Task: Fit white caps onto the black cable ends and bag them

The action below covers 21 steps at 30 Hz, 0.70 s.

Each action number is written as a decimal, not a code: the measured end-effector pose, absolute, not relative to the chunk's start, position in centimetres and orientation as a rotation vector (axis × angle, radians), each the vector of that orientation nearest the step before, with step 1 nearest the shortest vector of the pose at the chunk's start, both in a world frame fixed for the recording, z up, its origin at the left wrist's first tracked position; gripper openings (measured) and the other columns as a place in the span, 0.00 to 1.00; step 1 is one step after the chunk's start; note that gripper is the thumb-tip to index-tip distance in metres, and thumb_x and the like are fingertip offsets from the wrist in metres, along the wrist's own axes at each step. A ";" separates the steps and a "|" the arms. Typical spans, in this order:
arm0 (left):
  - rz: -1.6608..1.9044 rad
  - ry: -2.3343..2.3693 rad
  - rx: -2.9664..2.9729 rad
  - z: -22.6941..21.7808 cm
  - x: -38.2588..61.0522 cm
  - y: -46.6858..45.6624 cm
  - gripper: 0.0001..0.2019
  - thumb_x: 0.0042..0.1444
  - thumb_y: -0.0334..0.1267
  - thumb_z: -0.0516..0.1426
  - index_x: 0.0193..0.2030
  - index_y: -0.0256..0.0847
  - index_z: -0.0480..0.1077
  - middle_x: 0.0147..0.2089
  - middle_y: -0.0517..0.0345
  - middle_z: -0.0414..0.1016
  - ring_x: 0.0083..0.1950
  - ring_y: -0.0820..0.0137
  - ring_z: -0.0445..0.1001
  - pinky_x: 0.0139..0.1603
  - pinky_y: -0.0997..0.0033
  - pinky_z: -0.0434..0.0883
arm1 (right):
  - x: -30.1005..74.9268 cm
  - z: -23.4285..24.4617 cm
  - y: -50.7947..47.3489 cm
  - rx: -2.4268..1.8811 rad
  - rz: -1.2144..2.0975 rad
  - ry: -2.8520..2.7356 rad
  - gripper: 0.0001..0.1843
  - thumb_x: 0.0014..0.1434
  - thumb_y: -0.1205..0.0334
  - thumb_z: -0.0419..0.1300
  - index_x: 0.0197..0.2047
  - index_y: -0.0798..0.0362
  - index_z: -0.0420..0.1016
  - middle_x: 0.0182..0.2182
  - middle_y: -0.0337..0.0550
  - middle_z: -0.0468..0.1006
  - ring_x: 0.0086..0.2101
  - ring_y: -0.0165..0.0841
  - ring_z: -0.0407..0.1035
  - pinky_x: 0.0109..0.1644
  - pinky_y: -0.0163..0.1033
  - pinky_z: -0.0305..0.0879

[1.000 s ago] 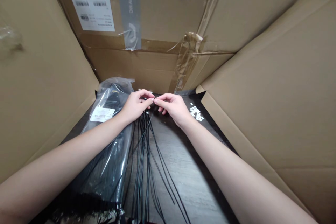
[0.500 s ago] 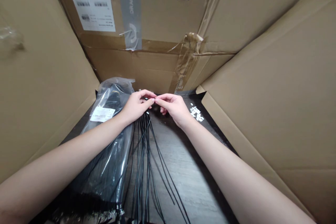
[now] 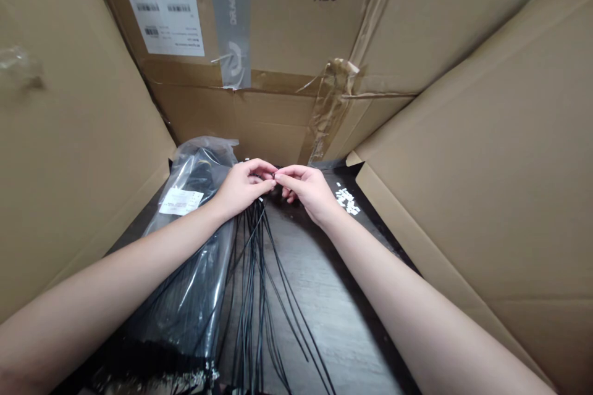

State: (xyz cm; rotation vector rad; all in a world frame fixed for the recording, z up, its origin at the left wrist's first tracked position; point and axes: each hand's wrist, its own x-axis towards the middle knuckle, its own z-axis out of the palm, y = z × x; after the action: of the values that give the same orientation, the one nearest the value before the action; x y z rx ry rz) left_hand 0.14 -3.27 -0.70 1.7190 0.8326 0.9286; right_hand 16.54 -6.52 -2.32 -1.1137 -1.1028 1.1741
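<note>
My left hand [image 3: 245, 186] and my right hand [image 3: 308, 188] meet at the fingertips above the table. Thumb and forefinger of each are pinched together around something small and dark, mostly hidden by the fingers. Beneath my left hand, a loose bundle of thin black wires [image 3: 252, 271] fans out toward me, with a few small white ends showing near the hand. To the right of my right hand lies a small pile of white connectors [image 3: 346, 200].
A clear plastic bag [image 3: 204, 259] full of black wires lies on the left under my left forearm, with a white label [image 3: 180, 201]. Cardboard walls [image 3: 278, 123] stand behind and on both sides of the dark tabletop [image 3: 315, 271].
My fingertips have shifted slightly, the left thumb reaching a little further right toward the right fingertips. The wires, bag and white pile have stayed put.
</note>
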 end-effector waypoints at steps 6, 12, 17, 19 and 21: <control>0.939 0.845 1.707 -0.9 0.2 -3.3 0.13 0.46 0.35 0.64 0.40 0.34 0.74 0.33 0.57 0.76 0.30 0.74 0.75 0.34 0.73 0.72 | 16.5 -2.3 -6.6 -1.118 1.167 -1.114 0.18 0.40 0.51 0.72 0.30 0.55 0.78 0.19 0.36 0.73 0.19 0.25 0.63 0.20 0.30 0.59; 0.948 0.850 1.713 -0.9 0.2 -3.2 0.12 0.46 0.35 0.65 0.38 0.34 0.75 0.32 0.56 0.77 0.30 0.74 0.75 0.34 0.73 0.72 | 16.5 -2.3 -6.6 -1.140 1.162 -1.132 0.15 0.43 0.52 0.69 0.29 0.54 0.76 0.19 0.35 0.72 0.19 0.25 0.63 0.20 0.30 0.59; 0.952 0.862 1.731 -0.9 0.2 -3.2 0.11 0.46 0.35 0.65 0.37 0.34 0.74 0.32 0.56 0.77 0.31 0.73 0.75 0.34 0.73 0.72 | 16.4 -2.3 -6.5 -1.135 1.152 -1.133 0.13 0.43 0.54 0.69 0.28 0.54 0.75 0.19 0.35 0.73 0.19 0.25 0.64 0.20 0.30 0.59; 0.955 0.862 1.737 -0.9 0.2 -3.2 0.11 0.46 0.35 0.64 0.37 0.34 0.74 0.33 0.56 0.77 0.31 0.74 0.75 0.34 0.73 0.72 | 16.4 -2.3 -6.5 -1.132 1.150 -1.128 0.12 0.43 0.55 0.68 0.28 0.54 0.75 0.20 0.36 0.74 0.19 0.25 0.65 0.20 0.30 0.59; 0.956 0.856 1.741 -0.9 0.2 -3.2 0.11 0.47 0.35 0.64 0.38 0.34 0.74 0.33 0.56 0.77 0.31 0.74 0.75 0.34 0.74 0.72 | 16.4 -2.3 -6.5 -1.127 1.150 -1.123 0.12 0.43 0.55 0.68 0.28 0.54 0.75 0.21 0.36 0.74 0.19 0.25 0.65 0.20 0.29 0.59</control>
State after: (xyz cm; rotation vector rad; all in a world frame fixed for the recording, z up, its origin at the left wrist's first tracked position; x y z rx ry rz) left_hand 0.19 -3.20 -0.93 1.7411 0.8563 0.9557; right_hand 16.44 -6.51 -2.29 -1.1267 -1.1226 1.1499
